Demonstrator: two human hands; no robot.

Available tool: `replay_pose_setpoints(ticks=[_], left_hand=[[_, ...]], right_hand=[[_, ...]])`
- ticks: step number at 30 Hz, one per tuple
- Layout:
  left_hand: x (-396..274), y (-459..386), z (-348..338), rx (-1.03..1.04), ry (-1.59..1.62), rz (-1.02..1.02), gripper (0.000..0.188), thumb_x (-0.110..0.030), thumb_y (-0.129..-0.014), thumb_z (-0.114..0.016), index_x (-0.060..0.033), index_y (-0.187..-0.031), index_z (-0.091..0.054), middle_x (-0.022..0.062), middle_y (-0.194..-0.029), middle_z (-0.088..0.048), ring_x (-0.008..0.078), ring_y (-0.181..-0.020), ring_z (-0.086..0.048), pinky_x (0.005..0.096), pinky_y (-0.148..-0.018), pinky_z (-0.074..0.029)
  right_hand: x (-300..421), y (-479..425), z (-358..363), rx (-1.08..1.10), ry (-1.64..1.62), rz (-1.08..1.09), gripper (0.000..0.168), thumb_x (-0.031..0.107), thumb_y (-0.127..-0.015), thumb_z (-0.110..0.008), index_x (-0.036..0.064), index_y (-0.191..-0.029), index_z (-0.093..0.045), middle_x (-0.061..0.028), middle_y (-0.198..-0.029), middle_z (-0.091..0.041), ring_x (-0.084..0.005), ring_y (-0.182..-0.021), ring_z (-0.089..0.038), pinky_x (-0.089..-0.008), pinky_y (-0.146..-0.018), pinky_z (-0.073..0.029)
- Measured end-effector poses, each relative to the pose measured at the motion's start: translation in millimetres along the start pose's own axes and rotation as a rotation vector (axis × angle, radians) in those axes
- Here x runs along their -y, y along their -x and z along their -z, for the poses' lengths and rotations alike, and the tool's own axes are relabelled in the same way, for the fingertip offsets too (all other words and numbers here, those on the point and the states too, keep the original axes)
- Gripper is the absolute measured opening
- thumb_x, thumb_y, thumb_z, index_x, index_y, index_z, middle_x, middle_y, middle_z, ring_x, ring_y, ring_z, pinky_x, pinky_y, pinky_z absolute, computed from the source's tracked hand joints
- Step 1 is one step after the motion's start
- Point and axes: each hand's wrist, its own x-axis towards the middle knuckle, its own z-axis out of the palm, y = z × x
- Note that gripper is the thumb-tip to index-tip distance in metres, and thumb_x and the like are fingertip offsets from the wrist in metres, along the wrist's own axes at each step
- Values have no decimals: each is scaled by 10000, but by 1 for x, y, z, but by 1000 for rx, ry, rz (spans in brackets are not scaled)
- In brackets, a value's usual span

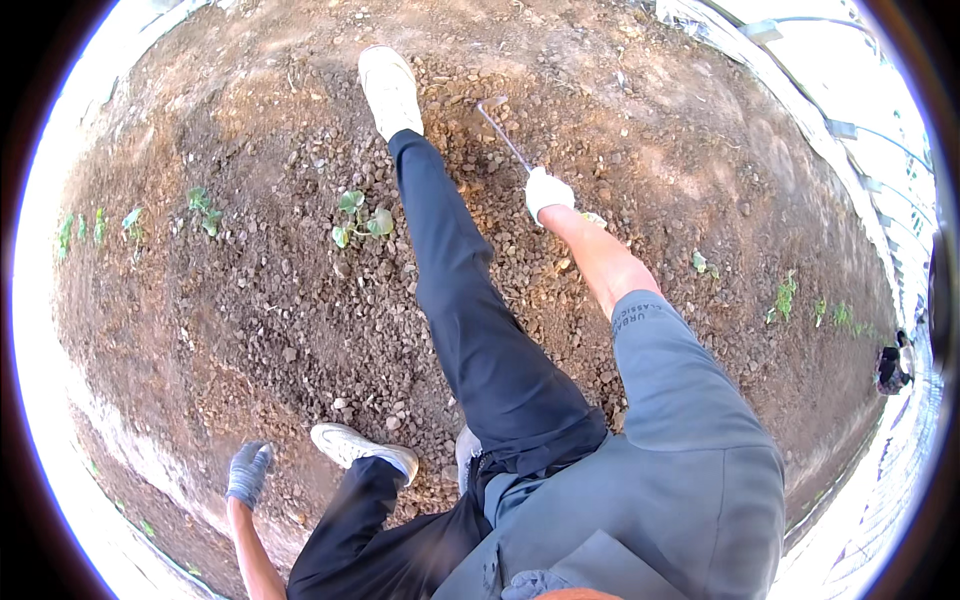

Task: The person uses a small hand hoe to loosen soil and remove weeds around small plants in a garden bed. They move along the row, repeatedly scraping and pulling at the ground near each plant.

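Observation:
My right hand (pixel 550 196), in a white glove, grips a thin-shafted hand hoe (pixel 504 136). The hoe's bent blade (pixel 493 101) meets the loose soil beyond my outstretched leg (pixel 465 285). A pale leaf-like thing (pixel 595 219) shows beside my right wrist, partly hidden. At the lower left, my left hand (pixel 250 474) hangs over the ground in a grey glove; whether its fingers hold anything is unclear. A broad-leaved seedling (pixel 364 219) grows left of my outstretched leg, apart from both hands.
Small seedlings (pixel 204 211) run leftward in a row, and weedy plants (pixel 784 297) stand to the right. My white shoes (pixel 390 86) rest on crumbly, stony soil (pixel 285 300). Greenhouse-like hoops (pixel 840 129) line the right edge. A dark shape (pixel 892 367) at far right is too small to identify.

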Motion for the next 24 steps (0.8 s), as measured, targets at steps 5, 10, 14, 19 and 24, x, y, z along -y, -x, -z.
replay_pose_setpoints(ticks=[5, 10, 14, 19, 24], left_hand=[[-27, 7, 2, -27, 8, -78, 248, -198, -961, -602, 12, -1092, -628, 18, -815, -632, 104, -725, -567, 270, -682, -485], [-45, 2, -3, -19, 42, -176, 241, -185, -960, -609, 14, -1095, -625, 15, -814, -631, 99, -715, -564, 261, -673, -486], [-35, 13, 0, 11, 140, -142, 218, -163, -948, -623, 4, -1088, -630, 20, -807, -633, 101, -693, -566, 265, -634, -491], [-18, 16, 7, 5, 99, -168, 214, -176, -951, -620, -12, -1088, -630, 24, -800, -635, 118, -700, -583, 264, -636, -496], [-7, 16, 5, -11, 146, -167, 199, -199, -952, -618, -21, -1041, -616, 38, -775, -627, 142, -668, -602, 288, -601, -519]], right_hand=[[-16, 33, -6, 65, -1, -11, 413, 264, -975, -286, 41, -1069, -620, -242, -1064, -667, -403, -1009, -640, -485, -869, -489], [-54, 88, -22, 154, 15, -21, 352, 234, -946, -383, 16, -1113, -603, -237, -1072, -668, -393, -988, -654, -484, -850, -505], [-48, 139, -27, 202, -91, -99, 352, 227, -895, -462, -1, -1107, -627, -261, -1090, -657, -386, -1023, -649, -460, -858, -518], [-70, 194, -29, 311, -91, -31, 422, 302, -915, -451, -22, -1148, -589, -267, -1094, -645, -408, -1022, -632, -465, -894, -496], [-71, 185, 5, 177, -64, -22, 442, 389, -940, -429, 20, -1127, -583, -255, -1038, -658, -413, -973, -636, -491, -871, -489]])
